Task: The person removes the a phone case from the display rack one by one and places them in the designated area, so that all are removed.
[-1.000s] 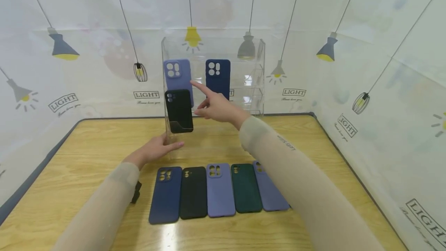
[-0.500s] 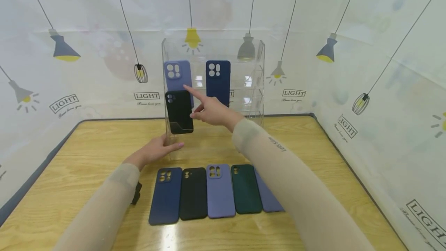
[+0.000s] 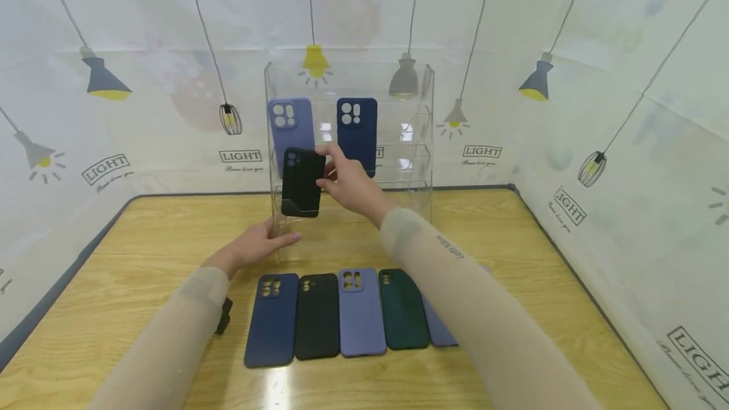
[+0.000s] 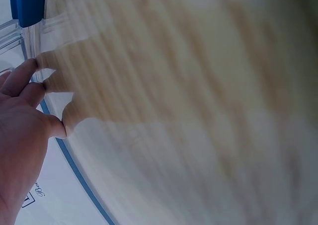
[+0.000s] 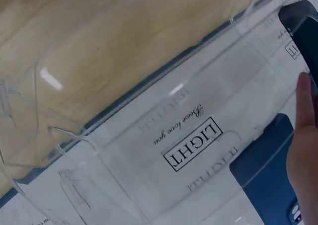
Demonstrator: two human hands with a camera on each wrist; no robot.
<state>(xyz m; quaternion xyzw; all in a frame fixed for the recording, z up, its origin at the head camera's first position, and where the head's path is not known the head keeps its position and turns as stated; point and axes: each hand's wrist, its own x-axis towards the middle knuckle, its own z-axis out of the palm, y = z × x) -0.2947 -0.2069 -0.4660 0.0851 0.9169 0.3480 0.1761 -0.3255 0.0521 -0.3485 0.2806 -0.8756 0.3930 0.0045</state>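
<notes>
My right hand (image 3: 353, 183) pinches the right edge of a black phone case (image 3: 299, 188) between thumb and fingers. The case leans a little to the right, its lower end behind the clear front lip of an acrylic display rack (image 3: 398, 173). Behind it, higher up, stand a purple phone case (image 3: 297, 128) and, to the right, a navy phone case (image 3: 357, 141). At the rack's lower left side, my left hand (image 3: 254, 244) holds the upright edge, thumb in front and fingers partly hidden. In the right wrist view the black case (image 5: 304, 29) is cut off by the frame.
A row of phone cases lies on the wooden table (image 3: 142, 239) in front of the rack: navy (image 3: 272, 324), black (image 3: 317, 321), purple (image 3: 362, 318), green (image 3: 403, 315) and another purple one partly under my right forearm. A small black object (image 3: 224, 316) lies beside my left sleeve.
My right hand has gone from pointing at the purple case to gripping the black case's edge. The black case has shifted right and tilted. My left hand stays put.
</notes>
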